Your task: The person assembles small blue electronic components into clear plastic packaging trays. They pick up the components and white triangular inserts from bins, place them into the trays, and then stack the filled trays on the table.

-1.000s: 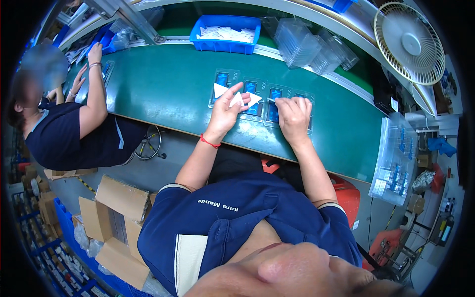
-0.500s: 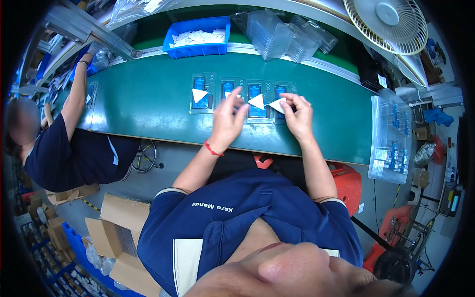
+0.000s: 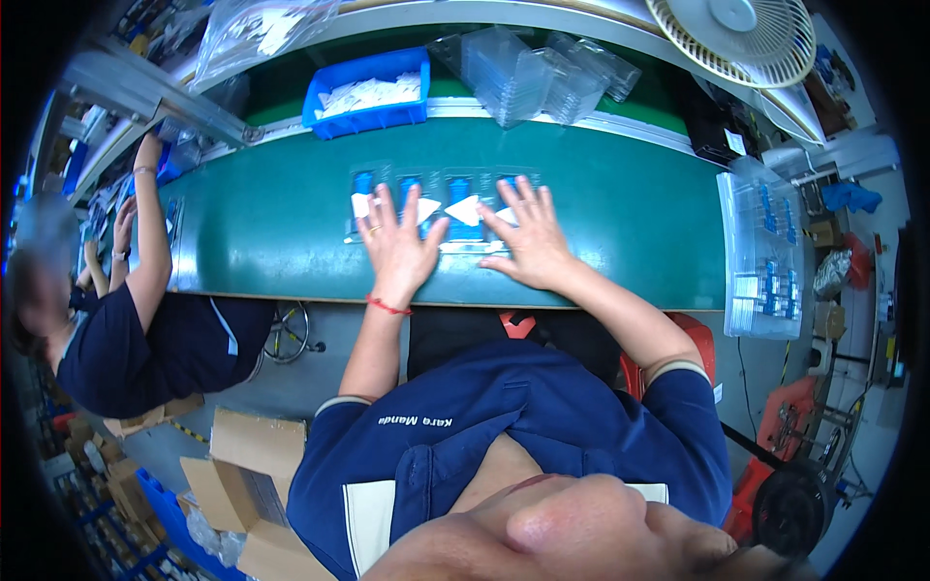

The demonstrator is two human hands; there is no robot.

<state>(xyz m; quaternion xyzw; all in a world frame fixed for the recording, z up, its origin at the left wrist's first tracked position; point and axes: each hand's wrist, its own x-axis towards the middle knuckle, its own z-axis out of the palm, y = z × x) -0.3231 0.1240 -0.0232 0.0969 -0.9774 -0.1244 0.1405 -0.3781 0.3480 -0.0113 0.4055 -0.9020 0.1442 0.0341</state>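
Several clear plastic trays with blue inserts lie side by side on the green tabletop. On the third tray [image 3: 466, 232] from the left a white triangular piece [image 3: 463, 210] shows plainly. My left hand [image 3: 399, 250] lies with spread fingers over the two left trays, and a white piece [image 3: 426, 209] shows by its fingertips. My right hand [image 3: 531, 235] is spread too, its fingers over the rightmost tray [image 3: 506, 181] and the white piece there, which they partly cover. Neither hand grips anything.
A blue bin [image 3: 366, 96] of white pieces stands at the table's back, beside stacked clear trays [image 3: 509, 73]. At the right end is a clear container [image 3: 765, 257] with filled trays. A fan [image 3: 736, 34] hangs at upper right. Another person [image 3: 145, 320] works at the left.
My right hand has let go of the white triangular piece and now lies spread over the rightmost tray. My left hand has moved left and flattened over the left trays.
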